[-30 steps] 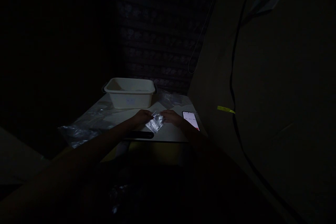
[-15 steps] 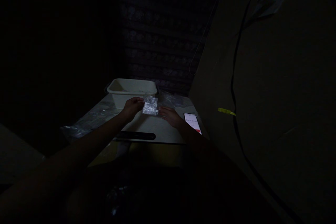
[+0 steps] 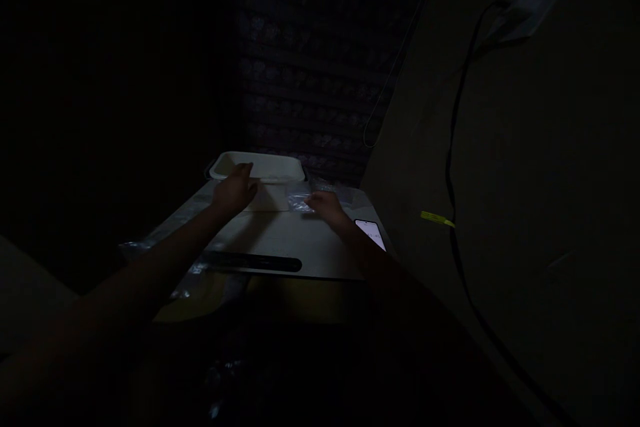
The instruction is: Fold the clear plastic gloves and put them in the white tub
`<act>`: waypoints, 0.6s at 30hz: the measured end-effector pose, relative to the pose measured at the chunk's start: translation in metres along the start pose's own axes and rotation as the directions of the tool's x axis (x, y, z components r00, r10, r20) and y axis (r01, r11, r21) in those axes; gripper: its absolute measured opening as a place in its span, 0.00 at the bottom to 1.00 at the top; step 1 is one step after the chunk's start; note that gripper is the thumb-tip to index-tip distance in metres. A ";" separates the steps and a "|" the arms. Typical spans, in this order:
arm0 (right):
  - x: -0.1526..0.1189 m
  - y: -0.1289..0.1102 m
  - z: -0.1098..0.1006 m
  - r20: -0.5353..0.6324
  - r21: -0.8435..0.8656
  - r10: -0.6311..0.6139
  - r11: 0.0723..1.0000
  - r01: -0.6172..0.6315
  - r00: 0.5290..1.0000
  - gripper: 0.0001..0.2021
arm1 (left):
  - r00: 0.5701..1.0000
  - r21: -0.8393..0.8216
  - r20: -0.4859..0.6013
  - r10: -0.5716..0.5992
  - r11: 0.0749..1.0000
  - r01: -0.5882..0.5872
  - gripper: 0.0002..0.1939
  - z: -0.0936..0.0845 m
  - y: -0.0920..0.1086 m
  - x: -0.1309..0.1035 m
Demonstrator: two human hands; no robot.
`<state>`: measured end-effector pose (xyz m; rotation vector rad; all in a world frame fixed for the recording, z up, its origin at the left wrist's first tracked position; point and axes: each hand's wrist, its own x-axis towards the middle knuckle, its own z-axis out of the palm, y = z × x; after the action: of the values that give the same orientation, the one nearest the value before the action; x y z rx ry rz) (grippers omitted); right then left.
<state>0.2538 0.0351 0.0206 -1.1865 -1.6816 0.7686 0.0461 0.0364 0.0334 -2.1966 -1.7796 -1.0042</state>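
Note:
My left hand (image 3: 235,192) is raised at the near rim of a white plastic tub (image 3: 273,200), with thumb and fingers apart and nothing visible between them. To the right of the tub, my right hand (image 3: 326,204) pinches a clear plastic bag (image 3: 299,200) at its right side. The bag is crinkled and shiny; in the dim light I cannot make out whether anything is inside. Both hands are above the white table (image 3: 285,233).
A phone (image 3: 370,233) with a lit screen lies at the table's right edge. More clear plastic (image 3: 135,250) hangs at the left edge, and some lies behind my right hand. A dark cable (image 3: 450,173) with a yellow tag (image 3: 436,217) runs down the right wall.
My left hand has let go of the clear plastic bag and moved left and up to the tub's rim. My right hand keeps the bag, now slightly farther right.

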 end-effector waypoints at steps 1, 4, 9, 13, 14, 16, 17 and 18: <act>0.006 -0.005 -0.004 -0.011 -0.076 -0.037 0.996 0.036 0.999 0.06 | 0.999 0.092 0.041 0.012 0.996 -0.016 0.23 -0.001 -0.004 0.000; 0.029 -0.022 -0.015 0.017 -0.229 -0.098 0.968 0.099 0.995 0.06 | 0.990 0.228 0.134 0.046 0.971 -0.075 0.20 -0.001 -0.009 -0.009; 0.065 -0.043 -0.016 0.151 -0.491 -0.193 0.837 0.243 0.970 0.10 | 0.985 0.337 0.164 0.044 0.937 -0.098 0.17 -0.003 -0.004 -0.030; 0.076 -0.049 -0.003 0.315 -0.651 -0.147 0.685 0.327 0.938 0.11 | 0.978 0.367 0.205 0.046 0.922 -0.120 0.17 -0.007 -0.003 -0.043; 0.076 -0.049 0.001 0.356 -0.674 -0.117 0.656 0.341 0.927 0.11 | 0.975 0.364 0.216 0.051 0.922 -0.129 0.17 -0.008 -0.003 -0.046; 0.073 -0.050 0.009 0.417 -0.702 -0.061 0.613 0.364 0.907 0.11 | 0.970 0.358 0.236 0.063 0.922 -0.147 0.18 -0.010 -0.003 -0.049; 0.071 -0.050 0.012 0.439 -0.710 -0.041 0.597 0.375 0.897 0.12 | 0.968 0.358 0.240 0.068 0.921 -0.153 0.18 -0.011 -0.004 -0.050; 0.069 -0.050 0.016 0.451 -0.718 -0.026 0.583 0.380 0.892 0.12 | 0.968 0.358 0.241 0.072 0.920 -0.157 0.18 -0.012 -0.004 -0.051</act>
<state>0.2120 0.0832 0.0799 -1.4196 -2.6170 0.0371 0.0340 -0.0103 0.0117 -2.1972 -1.7258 -0.3599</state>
